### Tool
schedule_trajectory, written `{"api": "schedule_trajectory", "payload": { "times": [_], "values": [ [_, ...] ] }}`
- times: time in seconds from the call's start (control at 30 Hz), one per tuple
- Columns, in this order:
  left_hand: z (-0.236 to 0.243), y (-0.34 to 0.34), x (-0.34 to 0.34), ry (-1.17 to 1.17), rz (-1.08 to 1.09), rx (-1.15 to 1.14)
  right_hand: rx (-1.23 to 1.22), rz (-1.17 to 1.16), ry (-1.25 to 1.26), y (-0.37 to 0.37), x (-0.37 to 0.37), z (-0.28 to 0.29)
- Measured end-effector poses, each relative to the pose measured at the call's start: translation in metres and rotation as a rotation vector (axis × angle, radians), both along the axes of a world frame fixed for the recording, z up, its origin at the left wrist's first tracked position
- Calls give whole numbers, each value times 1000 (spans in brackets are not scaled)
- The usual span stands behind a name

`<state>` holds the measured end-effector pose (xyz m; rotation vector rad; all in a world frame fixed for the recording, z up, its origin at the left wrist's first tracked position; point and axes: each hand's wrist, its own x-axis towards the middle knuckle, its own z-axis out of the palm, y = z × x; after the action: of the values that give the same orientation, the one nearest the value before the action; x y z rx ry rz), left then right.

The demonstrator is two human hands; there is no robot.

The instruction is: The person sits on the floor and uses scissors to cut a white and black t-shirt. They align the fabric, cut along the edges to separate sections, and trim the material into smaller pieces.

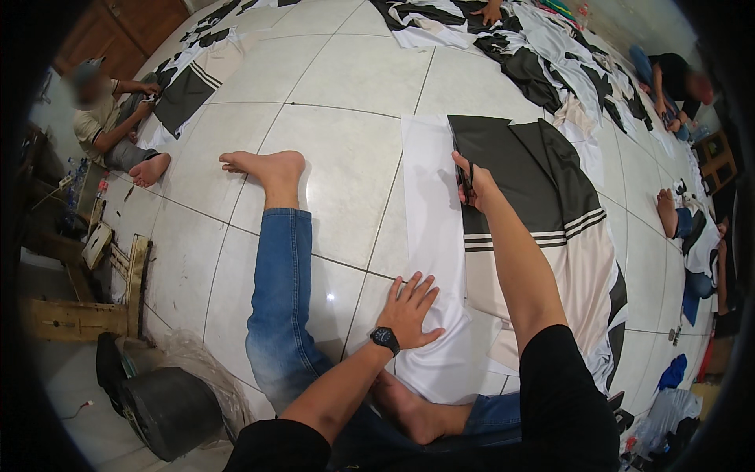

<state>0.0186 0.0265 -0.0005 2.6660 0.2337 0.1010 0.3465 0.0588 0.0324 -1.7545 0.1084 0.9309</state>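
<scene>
A long piece of fabric lies on the tiled floor before me, with a white strip (431, 204) down its left side, a dark grey panel (515, 169) at the far end and cream cloth (543, 279) nearer. Black and white stripes divide the dark panel from the cream. My right hand (484, 190) is closed around a pair of black-handled scissors (470, 187) where the white strip meets the dark panel. Its blades are mostly hidden by the hand. With fingers spread, my left hand (413, 315) rests flat on the nearer part of the white strip.
Heaps of black and white fabric (535, 75) cover the floor at the far right. A person (110, 126) sits at the left beside striped cloth; other people sit at the right. A wooden frame (86, 318) and a black cylindrical object (173, 409) stand at the near left.
</scene>
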Motion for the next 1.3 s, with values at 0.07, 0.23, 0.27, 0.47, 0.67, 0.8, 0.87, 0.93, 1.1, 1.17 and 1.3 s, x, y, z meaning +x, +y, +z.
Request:
{"api": "schedule_trajectory", "payload": {
  "times": [0.07, 0.23, 0.27, 0.47, 0.67, 0.8, 0.87, 0.93, 1.1, 1.17, 1.3],
  "values": [
    [-2, -1, 0, -8, 6, -3, 28, 14, -9, 1, 1, -4],
    [-3, -1, 1, -11, -7, -13, 61, 49, -80, -1, 9, -22],
    [-4, 0, 1, -8, -6, -16, 40, 36, -53, 2, 9, -20],
    [-1, 1, 1, -4, -4, -19, 26, 28, -13, 19, 22, -3],
    [-1, 1, 1, -6, -9, -27, 35, 62, -65, 24, 37, -16],
    [-3, 2, 3, -27, -11, -40, 66, 107, -129, 22, 44, -29],
    [-1, 2, 3, -11, -5, -23, 64, 83, -83, 26, 40, -22],
    [1, 3, 2, -1, -1, -31, 52, 55, -51, 31, 37, -14],
    [0, 3, -2, -7, 5, -38, 55, 24, -73, 43, 41, -16],
    [-1, 1, 0, -12, -4, -33, 92, 68, -124, 40, 51, -28],
    [-3, -4, 3, -52, -13, -25, 48, 80, -115, 14, 41, -28]
  ]
}}
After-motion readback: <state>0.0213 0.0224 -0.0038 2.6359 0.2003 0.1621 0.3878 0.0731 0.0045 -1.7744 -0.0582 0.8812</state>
